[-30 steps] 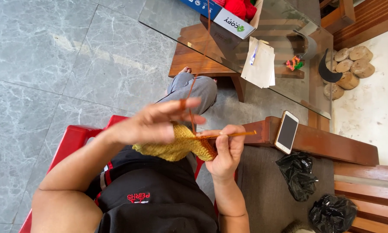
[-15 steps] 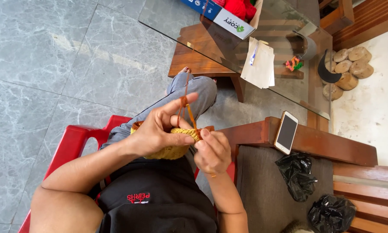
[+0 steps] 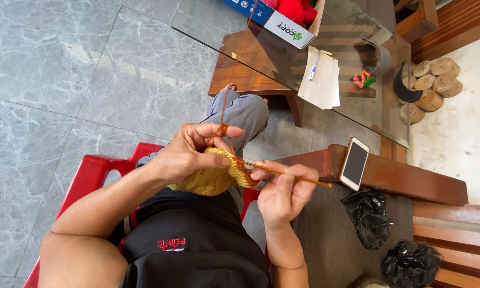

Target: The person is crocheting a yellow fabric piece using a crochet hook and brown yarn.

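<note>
In the head view, a piece of yellow crochet work (image 3: 208, 178) is seen partly made: a rounded patch of finished fabric hangs below the hands, and an orange border (image 3: 243, 172) has been worked along only part of its upper right edge, so the greater share of the rim is judged to be left unedged. The left hand (image 3: 189, 152) is closed on the top of the fabric, which lies directly under its palm and fingers, and the orange yarn (image 3: 225, 109) is looped over its raised forefinger, from where it runs up toward the cardboard box (image 3: 282, 21) on the glass table (image 3: 352, 112). The right hand (image 3: 285, 192) is clamped on a slim orange crochet hook (image 3: 290, 175), whose tip is set into the orange edge just left of that hand. The fabric is held between both hands above the lap, and a phone (image 3: 354, 163) is laid on a wooden bench arm (image 3: 400, 178) near the right hand.
</note>
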